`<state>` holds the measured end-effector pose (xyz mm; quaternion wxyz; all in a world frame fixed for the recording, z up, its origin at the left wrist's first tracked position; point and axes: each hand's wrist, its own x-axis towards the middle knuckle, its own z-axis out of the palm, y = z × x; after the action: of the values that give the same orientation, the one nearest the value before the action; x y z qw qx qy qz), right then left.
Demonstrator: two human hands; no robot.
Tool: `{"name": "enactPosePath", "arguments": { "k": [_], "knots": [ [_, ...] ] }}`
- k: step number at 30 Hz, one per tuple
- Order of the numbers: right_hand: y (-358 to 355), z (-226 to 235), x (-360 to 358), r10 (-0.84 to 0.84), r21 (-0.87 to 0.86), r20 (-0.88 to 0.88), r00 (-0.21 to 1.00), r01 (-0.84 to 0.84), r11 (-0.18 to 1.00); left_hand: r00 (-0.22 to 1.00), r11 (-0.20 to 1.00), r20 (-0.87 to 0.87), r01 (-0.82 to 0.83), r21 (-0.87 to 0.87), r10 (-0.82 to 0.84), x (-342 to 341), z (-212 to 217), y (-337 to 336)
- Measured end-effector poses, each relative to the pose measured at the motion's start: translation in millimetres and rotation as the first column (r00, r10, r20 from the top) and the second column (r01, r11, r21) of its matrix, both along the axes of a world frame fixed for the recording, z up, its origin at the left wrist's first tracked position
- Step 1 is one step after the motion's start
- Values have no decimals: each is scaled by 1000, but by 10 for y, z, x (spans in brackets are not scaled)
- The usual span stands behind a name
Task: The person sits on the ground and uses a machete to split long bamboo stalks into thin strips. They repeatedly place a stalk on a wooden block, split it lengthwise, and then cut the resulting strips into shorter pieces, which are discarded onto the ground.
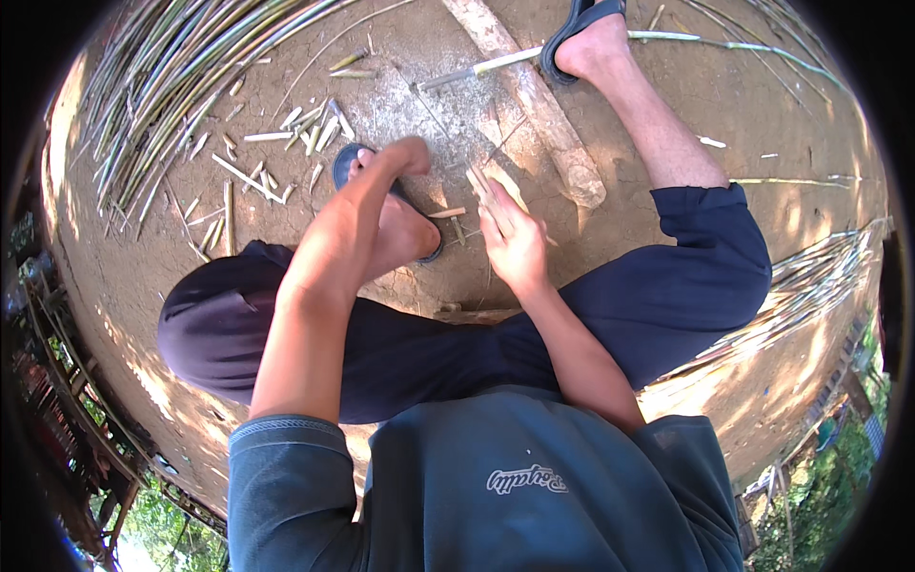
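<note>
My left hand is bent at the wrist above my left foot, its fingers curled and blurred; whatever they hold is hidden. To its right, my right hand points forward with its fingers close together around a thin pale stick. A wider pale strip shows just behind those fingers, and I cannot tell whether it is held too. Between and beyond the hands lies a patch of grey-white ash. Short cut pieces of cane are scattered on the ground to the left of it.
A thick log lies ahead of my right hand. Across it rests a long cane with a grey end, running under my sandalled right foot. Bundles of long canes lie at the far left and right.
</note>
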<state>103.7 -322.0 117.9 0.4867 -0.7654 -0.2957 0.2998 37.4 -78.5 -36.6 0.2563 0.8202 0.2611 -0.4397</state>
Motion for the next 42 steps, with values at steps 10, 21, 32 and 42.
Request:
{"name": "enactPosePath", "arguments": {
  "k": [10, 21, 32, 42],
  "knots": [
    [-949, 799, 200, 9, -1, 38, 999, -9, 1000, 906, 569, 357, -421, 707, 228, 80, 531, 139],
    [-1106, 1097, 283, -258, 258, 162, 953, 211, 943, 782, 862, 570, -449, 236, 252, 654, 531, 291],
    [-484, 281, 18, 110, 108, 242, 964, -140, 984, 782, 822, 591, -196, 535, -197, 924, 2735, 1311],
    [582, 1291, 1020, 77, 161, -987, 143, 802, 576, 910, 935, 408, 211, -286, -81, 546, 3601, -265]
  ]
}}
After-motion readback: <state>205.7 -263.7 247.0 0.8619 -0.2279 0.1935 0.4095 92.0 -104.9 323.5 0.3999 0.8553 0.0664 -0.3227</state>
